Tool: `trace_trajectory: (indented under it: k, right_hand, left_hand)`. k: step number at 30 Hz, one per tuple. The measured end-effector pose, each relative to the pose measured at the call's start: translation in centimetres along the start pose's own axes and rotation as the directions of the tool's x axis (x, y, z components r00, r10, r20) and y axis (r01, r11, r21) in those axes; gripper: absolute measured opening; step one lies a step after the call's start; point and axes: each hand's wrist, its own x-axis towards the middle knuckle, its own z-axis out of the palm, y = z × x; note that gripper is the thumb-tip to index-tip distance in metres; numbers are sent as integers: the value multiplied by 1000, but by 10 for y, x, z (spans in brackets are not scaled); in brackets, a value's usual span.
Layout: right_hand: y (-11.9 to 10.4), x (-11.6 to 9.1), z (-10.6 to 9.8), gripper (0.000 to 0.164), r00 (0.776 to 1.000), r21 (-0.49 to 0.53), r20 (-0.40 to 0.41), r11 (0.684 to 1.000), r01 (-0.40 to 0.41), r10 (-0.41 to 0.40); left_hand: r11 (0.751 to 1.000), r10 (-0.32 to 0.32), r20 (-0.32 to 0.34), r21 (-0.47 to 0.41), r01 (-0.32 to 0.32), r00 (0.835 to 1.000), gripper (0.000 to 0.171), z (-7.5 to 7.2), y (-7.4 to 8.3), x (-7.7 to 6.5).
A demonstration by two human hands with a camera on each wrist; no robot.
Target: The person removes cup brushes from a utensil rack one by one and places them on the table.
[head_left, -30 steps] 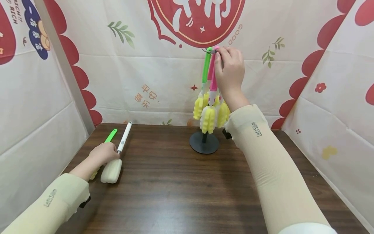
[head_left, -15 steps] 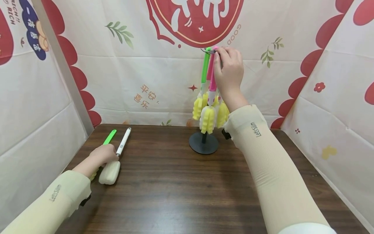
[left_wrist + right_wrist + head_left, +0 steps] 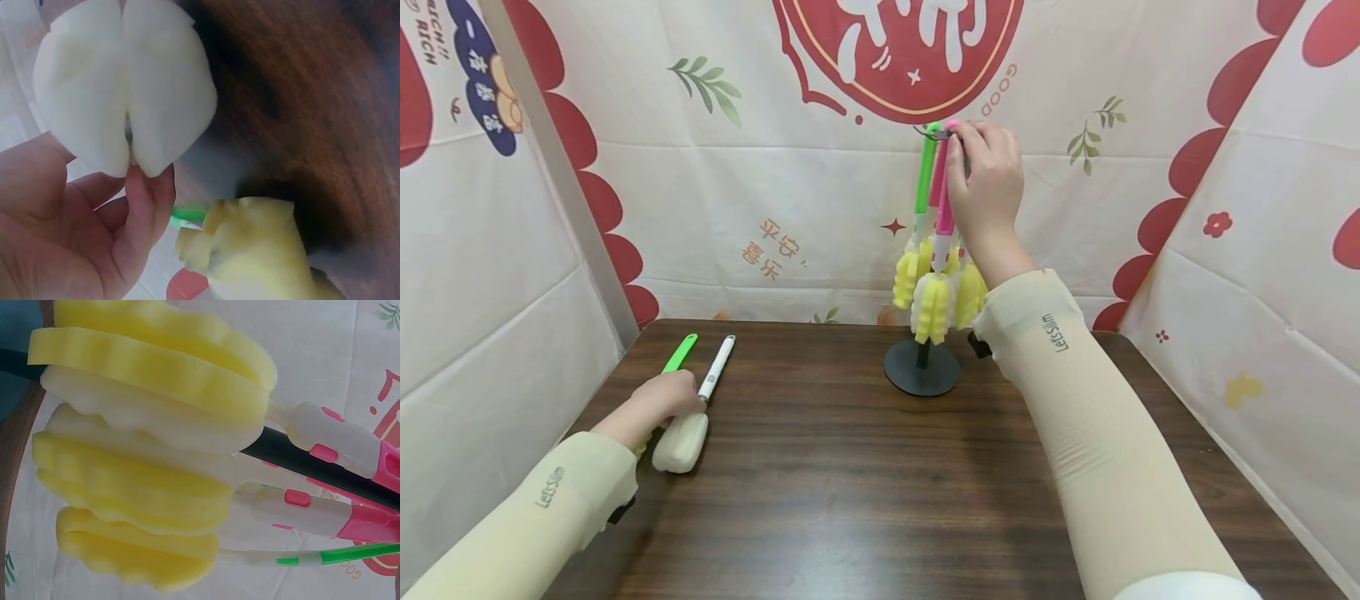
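Observation:
At the left of the table, my left hand (image 3: 666,398) pinches a white sponge bottle brush (image 3: 681,443) near its neck. Its white handle points away towards the back. In the left wrist view, the fingertips meet at the base of the split white sponge (image 3: 125,87). Beside it lies a green-handled brush (image 3: 680,352) with a yellow sponge head (image 3: 250,244), partly hidden by the hand. My right hand (image 3: 991,175) grips the top of a black stand (image 3: 922,379), by its hooks. Pink- and green-handled brushes with yellow-and-white sponges (image 3: 150,381) hang from it.
The dark wooden table (image 3: 820,467) carries the stand near its back edge. Printed white cloth (image 3: 820,192) rises behind the table and along both sides.
The far end of the white brush's handle has dipped lower, and my left hand has shifted only slightly. My right hand stays at the top of the stand.

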Motion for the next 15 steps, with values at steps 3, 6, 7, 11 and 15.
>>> trace_trajectory:
  k: [3, 6, 7, 11, 15]
  right_hand:
    - [0, 0, 0, 39, 1000, 1, 2, 1000, -4, 4]
    - [0, 0, 0, 40, 1000, 1, 3, 1000, -6, 6]
    - [0, 0, 0, 40, 1000, 2, 2, 1000, -6, 6]
    - [0, 0, 0, 40, 1000, 1, 4, 1000, -5, 5]
    - [0, 0, 0, 39, 1000, -1, 6, 1000, -4, 4]
  left_hand:
    - [1000, -5, 4, 13, 5, 1000, 14, 0, 0, 1]
    - [1000, -7, 10, 27, 7, 1000, 14, -1, 1, 1]
    - [999, -10, 14, 33, 10, 1000, 15, -1, 1, 1]
    - [998, -23, 27, 57, 21, 999, 20, -3, 2, -2]
    - [998, -37, 23, 54, 36, 999, 22, -6, 3, -5]
